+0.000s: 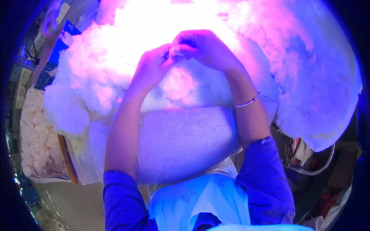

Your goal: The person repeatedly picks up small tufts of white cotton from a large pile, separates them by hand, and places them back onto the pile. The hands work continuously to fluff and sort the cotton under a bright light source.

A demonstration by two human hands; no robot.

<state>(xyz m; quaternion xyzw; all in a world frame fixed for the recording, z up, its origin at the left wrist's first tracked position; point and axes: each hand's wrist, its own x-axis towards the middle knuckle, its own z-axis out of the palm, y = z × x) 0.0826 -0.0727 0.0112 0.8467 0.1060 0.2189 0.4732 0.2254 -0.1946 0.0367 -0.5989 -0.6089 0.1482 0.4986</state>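
My left hand (154, 64) and my right hand (206, 48) meet in front of me at the upper middle, fingers bent and pressed together. What they pinch, if anything, is lost in the glare and behind the fingers. Fluffy white fibre (83, 82), like stuffing, is heaped to the left of and beyond them under strong pink-violet light. Just below my hands a loose tuft of fibre (180, 85) lies on a finely ridged surface (254, 63). Between my forearms, a pale padded sheet (185, 140) curves over the near edge.
A large pile of fibre (316, 88) hangs over the right side, above a clear curved tube (327, 161). At the left stand a thick block of fibre (40, 142), a wooden strip (68, 159) and a blue printed box (58, 54). A light-blue apron (204, 192) covers my front.
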